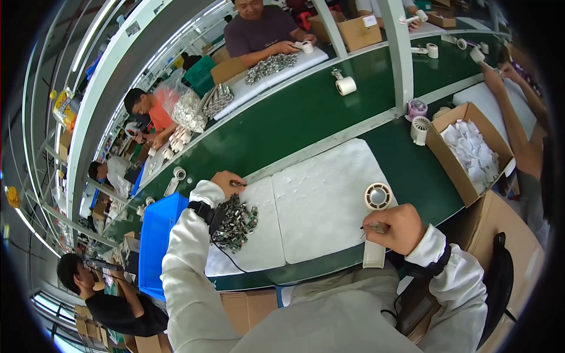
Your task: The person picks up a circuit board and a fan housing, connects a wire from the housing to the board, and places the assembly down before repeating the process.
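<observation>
My left hand (228, 182) is closed in a pinch on a small dark electronic part at the far edge of a pile of small circuit boards (235, 223). The pile lies on the left of a white foam mat (323, 200). My right hand (400, 228) is closed over the middle of a cream handheld fan (375, 254). Its round head with a slotted ring points away from me, and the handle's lower end shows below my fingers. Thin dark ends stick out at my right fingertips; what they belong to is hidden.
A blue bin (154, 235) stands left of my left forearm. At the right, a cardboard box (456, 156) holds white pieces, with cream fan heads (419, 129) beside it. Beyond runs a green conveyor belt (282, 123) carrying a fan (345, 86). A post (397, 59) rises there; co-workers sit across.
</observation>
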The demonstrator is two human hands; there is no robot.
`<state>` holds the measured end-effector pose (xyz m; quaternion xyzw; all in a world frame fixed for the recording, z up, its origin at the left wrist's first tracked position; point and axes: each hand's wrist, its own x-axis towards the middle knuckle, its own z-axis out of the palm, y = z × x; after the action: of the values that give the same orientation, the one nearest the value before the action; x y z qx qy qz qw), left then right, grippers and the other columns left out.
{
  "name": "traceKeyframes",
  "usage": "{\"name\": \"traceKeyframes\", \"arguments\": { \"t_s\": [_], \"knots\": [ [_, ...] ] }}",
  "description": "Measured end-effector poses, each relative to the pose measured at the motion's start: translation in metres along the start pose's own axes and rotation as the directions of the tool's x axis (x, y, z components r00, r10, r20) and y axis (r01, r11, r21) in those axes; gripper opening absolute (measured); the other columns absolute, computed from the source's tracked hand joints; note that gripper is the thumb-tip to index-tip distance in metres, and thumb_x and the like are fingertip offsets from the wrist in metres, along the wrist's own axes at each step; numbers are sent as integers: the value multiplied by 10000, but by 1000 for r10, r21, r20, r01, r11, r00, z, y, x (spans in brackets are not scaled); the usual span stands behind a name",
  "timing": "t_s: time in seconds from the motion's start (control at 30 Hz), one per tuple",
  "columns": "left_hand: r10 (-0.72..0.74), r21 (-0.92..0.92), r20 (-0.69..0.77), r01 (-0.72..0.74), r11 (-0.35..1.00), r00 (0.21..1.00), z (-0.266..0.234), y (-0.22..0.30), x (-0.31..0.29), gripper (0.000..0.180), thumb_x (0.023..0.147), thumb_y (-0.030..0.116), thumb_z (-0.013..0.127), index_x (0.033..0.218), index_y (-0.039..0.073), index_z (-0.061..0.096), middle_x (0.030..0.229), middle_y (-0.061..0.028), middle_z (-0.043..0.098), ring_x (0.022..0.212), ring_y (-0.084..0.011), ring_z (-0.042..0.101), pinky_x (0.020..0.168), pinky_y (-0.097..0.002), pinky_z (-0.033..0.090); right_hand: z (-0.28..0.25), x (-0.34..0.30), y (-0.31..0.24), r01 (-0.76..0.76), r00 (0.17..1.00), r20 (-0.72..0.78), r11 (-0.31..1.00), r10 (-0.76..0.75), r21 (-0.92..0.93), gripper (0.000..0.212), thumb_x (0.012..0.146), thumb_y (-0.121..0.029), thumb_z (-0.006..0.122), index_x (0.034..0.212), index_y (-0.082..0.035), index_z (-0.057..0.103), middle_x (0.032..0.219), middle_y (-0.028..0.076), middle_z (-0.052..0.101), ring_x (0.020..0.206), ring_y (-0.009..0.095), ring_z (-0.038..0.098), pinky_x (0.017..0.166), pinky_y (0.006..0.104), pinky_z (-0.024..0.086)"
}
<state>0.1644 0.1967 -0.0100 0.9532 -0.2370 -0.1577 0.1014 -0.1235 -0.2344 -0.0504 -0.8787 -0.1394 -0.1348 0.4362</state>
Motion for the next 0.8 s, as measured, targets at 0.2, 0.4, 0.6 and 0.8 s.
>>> {"name": "traceKeyframes", "arguments": {
  "t_s": [0.2,0.4,0.6,0.8],
  "knots": [
    [-273,-116,7,271,955,962,-6,-2,19,342,757,343,819,968,75,793,902,-131,761,840,-227,735,799,-348,580,3,6,7,88,996,-14,996,-88,-12,131,743,-148,776,857,-91,744,597,70,620,527,211,636,526,309,492],
    [-376,-10,-11,376,927,926,-3,-1,26,325,711,285,842,914,40,777,849,-136,754,763,-213,732,741,-339,591,1,6,6,47,999,-12,999,-46,1,126,741,-155,777,844,-92,741,608,68,634,538,215,646,541,313,502],
    [-180,80,-214,201,976,960,-8,28,25,302,703,171,780,974,42,750,836,-110,745,775,-188,725,745,-314,586,0,6,8,59,998,-24,998,-59,9,131,740,-155,777,850,-94,746,601,62,630,535,209,642,539,310,500],
    [305,-342,-67,-309,887,950,24,146,10,364,813,-11,687,1176,1,690,1051,-113,718,940,-181,687,892,-310,551,2,5,7,-21,1000,-18,995,22,101,128,737,-145,773,854,-96,751,564,59,599,500,191,611,515,302,480]
  ]
}}
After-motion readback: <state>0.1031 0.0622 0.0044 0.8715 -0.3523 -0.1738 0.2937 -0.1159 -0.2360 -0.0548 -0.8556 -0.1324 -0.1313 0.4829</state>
